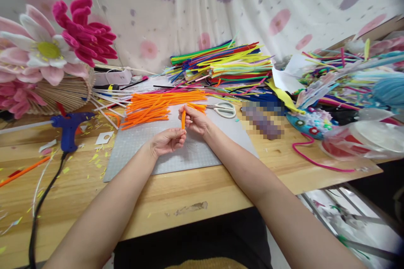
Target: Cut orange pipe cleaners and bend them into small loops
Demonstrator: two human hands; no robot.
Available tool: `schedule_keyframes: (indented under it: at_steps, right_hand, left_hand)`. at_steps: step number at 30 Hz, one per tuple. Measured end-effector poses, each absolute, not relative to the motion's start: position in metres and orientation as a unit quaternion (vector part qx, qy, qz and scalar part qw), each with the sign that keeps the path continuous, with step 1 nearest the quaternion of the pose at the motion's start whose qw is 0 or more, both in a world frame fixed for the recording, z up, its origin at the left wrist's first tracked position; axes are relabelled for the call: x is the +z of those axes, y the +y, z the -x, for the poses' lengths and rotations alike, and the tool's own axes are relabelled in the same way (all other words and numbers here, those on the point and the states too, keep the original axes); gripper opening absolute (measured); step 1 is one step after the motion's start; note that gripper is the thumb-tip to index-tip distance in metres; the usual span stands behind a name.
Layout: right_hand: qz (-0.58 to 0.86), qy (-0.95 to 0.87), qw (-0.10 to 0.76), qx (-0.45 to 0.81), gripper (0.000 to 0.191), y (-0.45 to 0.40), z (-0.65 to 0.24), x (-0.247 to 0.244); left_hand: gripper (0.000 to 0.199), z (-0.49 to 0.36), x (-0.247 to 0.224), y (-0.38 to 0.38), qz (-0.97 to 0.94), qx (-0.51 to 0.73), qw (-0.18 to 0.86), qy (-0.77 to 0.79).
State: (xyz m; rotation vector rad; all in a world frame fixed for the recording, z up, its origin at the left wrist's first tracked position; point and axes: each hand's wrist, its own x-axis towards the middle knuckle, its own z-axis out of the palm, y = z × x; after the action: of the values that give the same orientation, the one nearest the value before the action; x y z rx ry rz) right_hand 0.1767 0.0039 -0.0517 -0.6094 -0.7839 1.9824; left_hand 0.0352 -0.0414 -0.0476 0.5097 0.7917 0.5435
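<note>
Between my two hands an orange pipe cleaner stands nearly upright over the grey cutting mat. My left hand pinches its lower end, and my right hand grips it higher up with curled fingers. Just behind, a pile of orange pipe cleaners lies across the mat's far edge. A few short orange pieces rest beyond my right hand, close to white-handled scissors.
A blue glue gun with a black cord stands at left, below fuzzy flowers. Yellow scraps litter the wood table. Bundles of coloured pipe cleaners are stacked at the back. A clear plastic-wrapped roll sits at right.
</note>
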Motion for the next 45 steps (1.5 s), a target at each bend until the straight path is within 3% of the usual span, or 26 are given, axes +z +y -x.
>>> schedule_keyframes:
  at_steps: [8,12,15,18,20,23,29,38,42,45]
  right_hand:
    - [0.280,-0.360,0.500,0.736,0.016,0.005,-0.174,-0.048]
    - [0.347,-0.417,0.507,0.670,0.020,0.012,-0.184,-0.042]
    - [0.428,-0.530,0.518,0.517,0.021,0.021,-0.200,-0.039]
    - [0.513,-0.668,0.463,0.276,0.022,0.027,-0.214,-0.040]
    - [0.542,-0.730,0.386,0.158,0.024,0.028,-0.216,-0.044]
    - [0.542,-0.779,0.304,0.084,0.024,0.025,-0.212,-0.051]
    - [0.515,-0.804,0.281,0.102,0.022,0.022,-0.208,-0.060]
    - [0.512,-0.712,0.475,0.076,0.030,0.016,-0.204,-0.056]
    - [0.528,-0.607,0.560,0.199,0.028,0.019,-0.200,-0.051]
    - [0.522,-0.605,0.476,0.368,0.036,0.019,-0.205,-0.046]
  left_hand:
    - [0.016,-0.039,-0.048,-0.043,-0.262,0.254,0.845,0.390]
    - [0.005,-0.035,-0.046,-0.036,-0.367,0.295,0.782,0.407]
    - [0.014,-0.014,-0.045,-0.021,-0.463,0.387,0.626,0.494]
    - [0.021,0.017,-0.051,-0.007,-0.509,0.470,0.313,0.650]
    - [0.023,0.033,-0.057,-0.001,-0.512,0.450,0.160,0.714]
    - [0.023,0.043,-0.062,0.000,-0.547,0.350,0.068,0.757]
    - [0.012,0.042,-0.065,-0.001,-0.581,0.263,0.031,0.770]
    - [0.015,0.033,-0.059,-0.007,-0.619,0.403,-0.115,0.664]
    - [0.018,0.016,-0.058,-0.011,-0.699,0.385,-0.088,0.596]
    - [0.021,0.008,-0.060,-0.014,-0.762,0.362,-0.067,0.533]
